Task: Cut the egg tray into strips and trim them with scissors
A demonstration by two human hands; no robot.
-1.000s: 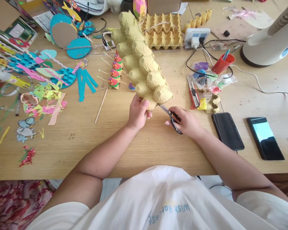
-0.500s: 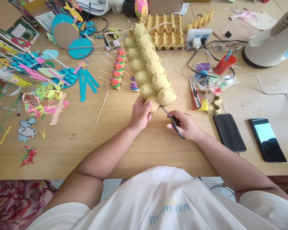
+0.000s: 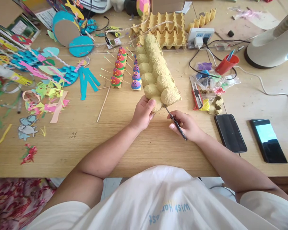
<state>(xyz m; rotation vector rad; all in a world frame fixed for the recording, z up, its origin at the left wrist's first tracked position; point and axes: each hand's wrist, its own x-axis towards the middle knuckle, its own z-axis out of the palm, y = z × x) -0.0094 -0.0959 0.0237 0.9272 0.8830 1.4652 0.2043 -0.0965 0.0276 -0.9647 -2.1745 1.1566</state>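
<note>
A yellow egg carton strip, two rows of bumps wide, is held above the table with its bumps facing up. My left hand grips its near left end, thumb on top of a bump. My right hand is closed on black-handled scissors, whose blades meet the carton's near edge between the two end bumps. The blade tips are hidden at the carton. Left of the strip stand a row of red and green caterpillar-like figures and a row of purple and blue ones.
More egg cartons lie at the back beside a power strip. To the right are a utility knife, a red cup and two phones. Paper scraps and a wooden stick lie left. Someone's floral clothing shows lower left.
The carton's far end has come down and slightly right, uncovering more of the purple and blue row. Both hands have shifted slightly right, still holding the carton and scissors.
</note>
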